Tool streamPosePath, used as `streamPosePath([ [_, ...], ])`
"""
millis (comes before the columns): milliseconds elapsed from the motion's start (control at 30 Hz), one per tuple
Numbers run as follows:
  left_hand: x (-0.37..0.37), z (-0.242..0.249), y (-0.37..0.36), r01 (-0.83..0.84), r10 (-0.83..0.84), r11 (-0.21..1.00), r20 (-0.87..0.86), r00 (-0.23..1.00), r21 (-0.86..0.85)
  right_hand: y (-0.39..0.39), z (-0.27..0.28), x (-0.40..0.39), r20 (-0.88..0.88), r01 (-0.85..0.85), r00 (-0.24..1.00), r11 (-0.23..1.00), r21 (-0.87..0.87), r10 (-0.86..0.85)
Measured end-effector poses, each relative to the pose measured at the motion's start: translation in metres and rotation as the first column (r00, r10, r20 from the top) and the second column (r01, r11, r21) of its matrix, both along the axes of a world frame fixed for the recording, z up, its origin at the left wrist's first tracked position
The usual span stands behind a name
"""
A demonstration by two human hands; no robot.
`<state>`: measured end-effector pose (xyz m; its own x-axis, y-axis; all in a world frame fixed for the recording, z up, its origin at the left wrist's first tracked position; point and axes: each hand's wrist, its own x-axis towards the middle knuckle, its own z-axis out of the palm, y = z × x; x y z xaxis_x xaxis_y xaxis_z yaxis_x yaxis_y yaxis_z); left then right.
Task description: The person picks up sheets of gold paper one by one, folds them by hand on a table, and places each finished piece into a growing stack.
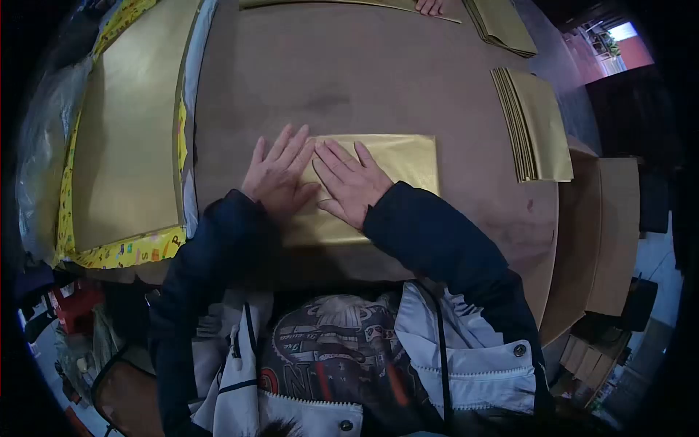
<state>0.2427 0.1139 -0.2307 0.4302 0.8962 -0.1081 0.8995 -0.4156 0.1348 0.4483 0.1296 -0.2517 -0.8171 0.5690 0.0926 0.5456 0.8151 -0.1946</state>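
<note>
Both hands are flat, fingers spread, gripping nothing: left hand and right hand just press down on a folded rectangular gold paper sheet lying on the round brown table, front-centre. Stack of gold folded sheets sits off right.

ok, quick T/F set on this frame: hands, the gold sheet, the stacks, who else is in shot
1. Both hands lie flat on the gold sheet. True: left hand and right hand press palm-down on it, side by side.
2. The right hand holds scissors. False: it is open and flat, holding nothing.
3. A stack of gold sheets lies right of the hands. True.
4. The large gold sheet pile at left lies on plain white paper. False: it lies on yellow patterned paper.
5. No other person shows. False: another person's fingers show at the table's far edge.
</note>
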Motion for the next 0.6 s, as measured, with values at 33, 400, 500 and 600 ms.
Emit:
streamPosePath([
  [33, -0.001, -0.002, -0.001, -0.025, 0.025, 1.000, -0.005, 1.000, -0.012, 0.002, 0.000, 0.004, 0.045, 0.033, 0.998, 0.999, -0.006, -0.033],
  [400, 0.000, -0.002, -0.001, -0.023, 0.022, 1.000, -0.055, 0.998, -0.015, 0.027, 0.009, 0.108, 0.270, 0.343, 0.910, 0.937, -0.071, -0.313],
  [500, 0.003, 0.001, -0.004, -0.034, 0.036, 0.999, -0.109, 0.993, 0.023, 0.027, 0.007, 0.110, 0.286, 0.330, 0.907, 0.944, -0.024, -0.310],
  [600, 0.032, 0.013, -0.012, 0.002, -0.010, 0.999, -0.253, 0.967, -0.033, 0.026, 0.004, 0.110, 0.274, 0.324, 0.909, 0.946, 0.010, -0.314],
])
